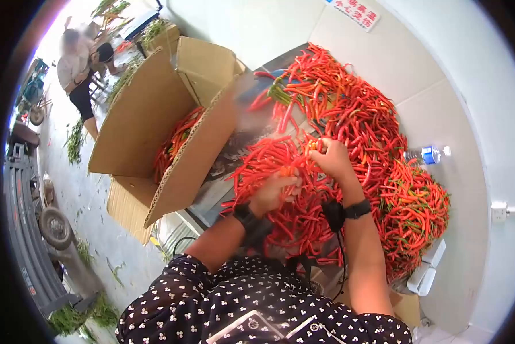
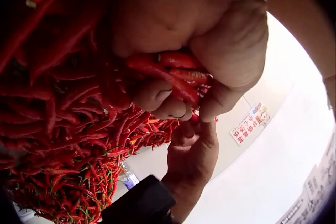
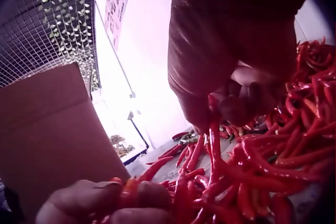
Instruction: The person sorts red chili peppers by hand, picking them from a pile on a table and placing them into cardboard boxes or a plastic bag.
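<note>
Red chili peppers [image 1: 360, 109] lie in a large pile on a table. My left hand [image 1: 274, 192] is over the near part of the pile; in the left wrist view this hand [image 2: 220, 35] curls round several red peppers [image 2: 163, 74]. Up and to its right, my right hand [image 1: 333, 157] has thumb and fingers bent over the peppers. Seen from the right wrist, that hand [image 3: 236, 61] pinches a long red pepper [image 3: 214, 145] by its upper end, and the left hand [image 3: 100, 203] shows at the bottom with peppers between its fingers.
Left of the pile stands an open cardboard box [image 1: 137, 123] with red peppers inside. A plastic bottle [image 1: 426, 155] lies at the pile's right edge, against the wall. Peppers with green stems [image 1: 415, 200] form a heap at right. A person [image 1: 76, 71] is at the far left.
</note>
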`<action>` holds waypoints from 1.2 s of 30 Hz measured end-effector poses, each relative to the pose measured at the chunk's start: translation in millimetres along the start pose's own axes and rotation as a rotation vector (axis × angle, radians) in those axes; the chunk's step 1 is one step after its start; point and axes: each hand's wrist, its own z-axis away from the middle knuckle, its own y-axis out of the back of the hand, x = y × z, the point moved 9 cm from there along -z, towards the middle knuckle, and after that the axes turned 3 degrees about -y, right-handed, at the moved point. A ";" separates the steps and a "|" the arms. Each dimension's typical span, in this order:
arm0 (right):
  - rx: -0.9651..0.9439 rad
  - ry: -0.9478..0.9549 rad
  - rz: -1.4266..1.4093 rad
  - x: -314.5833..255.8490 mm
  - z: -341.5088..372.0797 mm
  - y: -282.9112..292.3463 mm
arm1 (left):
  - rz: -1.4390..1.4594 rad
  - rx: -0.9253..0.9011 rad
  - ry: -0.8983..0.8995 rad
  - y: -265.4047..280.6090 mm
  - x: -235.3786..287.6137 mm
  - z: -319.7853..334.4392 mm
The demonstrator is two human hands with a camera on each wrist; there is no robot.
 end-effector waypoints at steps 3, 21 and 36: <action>0.017 -0.040 -0.008 3.7 29.0 1.1 | -0.021 -0.008 -0.004 0.6 -1.2 -1.3; -0.005 0.022 -0.320 -0.2 61.8 -34.8 | -0.169 0.087 0.008 16.1 -5.8 1.7; -0.012 0.305 0.634 0.0 -14.7 -68.8 | -0.147 0.060 0.010 -3.0 -2.2 3.8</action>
